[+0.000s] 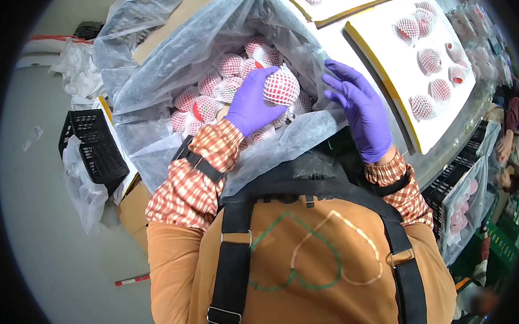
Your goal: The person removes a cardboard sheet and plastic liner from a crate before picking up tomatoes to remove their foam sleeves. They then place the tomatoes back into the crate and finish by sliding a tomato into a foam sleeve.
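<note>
My left hand (250, 105), in a purple glove, is closed around a red fruit in a white foam net (281, 87). It is inside a container lined with a translucent plastic sheet (148, 86). More netted red fruits (211, 82) are heaped below and to the left of this hand; the kind of fruit is hard to tell through the nets. My right hand (360, 113), gloved in purple too, hovers by the right edge of the liner. Its fingers are apart and slightly bent, with nothing in them.
At the right, a white board with a yellow edge (376, 61) bears several netted fruits (429, 60). Another white board (345, 2) lies beyond it. A black crate (90, 148) stands on the floor at left. Lined crates (464, 206) and other people's hands (506, 147) are at far right.
</note>
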Available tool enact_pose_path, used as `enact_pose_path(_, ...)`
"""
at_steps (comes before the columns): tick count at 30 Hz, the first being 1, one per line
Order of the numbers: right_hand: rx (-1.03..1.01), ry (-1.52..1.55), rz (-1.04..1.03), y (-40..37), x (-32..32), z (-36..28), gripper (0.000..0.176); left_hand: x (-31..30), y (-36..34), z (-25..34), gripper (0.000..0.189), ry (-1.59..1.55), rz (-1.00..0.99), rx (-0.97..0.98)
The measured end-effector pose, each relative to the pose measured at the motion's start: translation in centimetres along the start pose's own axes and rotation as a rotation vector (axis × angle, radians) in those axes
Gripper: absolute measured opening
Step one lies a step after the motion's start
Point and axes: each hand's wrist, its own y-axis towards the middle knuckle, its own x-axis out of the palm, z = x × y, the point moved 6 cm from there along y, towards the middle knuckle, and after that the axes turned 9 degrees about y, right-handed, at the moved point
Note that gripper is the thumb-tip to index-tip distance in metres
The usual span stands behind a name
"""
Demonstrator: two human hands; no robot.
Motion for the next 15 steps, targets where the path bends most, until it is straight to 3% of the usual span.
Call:
enact_pose_path(1, 0.024, -0.037, -0.001, 0.0, 0.4, 0.6, 0.038, -1.3, -0.3, 0.7, 0.075, 0.011, 0.015, 0.008)
enact_pose_path(3, 0.088, -0.051, -0.08, 0.5, 0.9, 2.4, 0.041, -4.8, -1.5, 3.9, 0.074, 0.29, 0.272, 0.247)
enact_pose_path(5, 0.123, 0.003, -0.125, 1.1, 1.7, 2.9, 0.043, -6.5, -2.7, 6.4, 0.072, 0.34, 0.3, 0.266)
enact_pose_path(7, 0.326, 0.176, -0.277, 0.8, 4.5, 3.8, 0.044, -6.9, -4.1, 8.0, 0.069, 0.454, 0.357, 0.417)
enact_pose_path(8, 0.323, 0.083, -0.259, 0.6, 5.2, 3.8, 0.044, -6.7, -4.5, 8.1, 0.069, 0.451, 0.341, 0.443)
enact_pose_path(11, 0.264, 0.107, -0.411, 1.2, 7.5, 5.0, 0.045, -7.2, -6.4, 8.8, 0.062, 0.389, 0.379, 0.441)
enact_pose_path(13, 0.264, 0.159, -0.419, 1.0, 8.2, 5.4, 0.044, -7.3, -7.4, 7.6, 0.068, 0.394, 0.392, 0.412)
enact_pose_path(15, 0.219, 0.213, -0.383, 0.8, 8.4, 5.7, 0.043, -8.0, -8.4, 6.9, 0.074, 0.316, 0.454, 0.153)
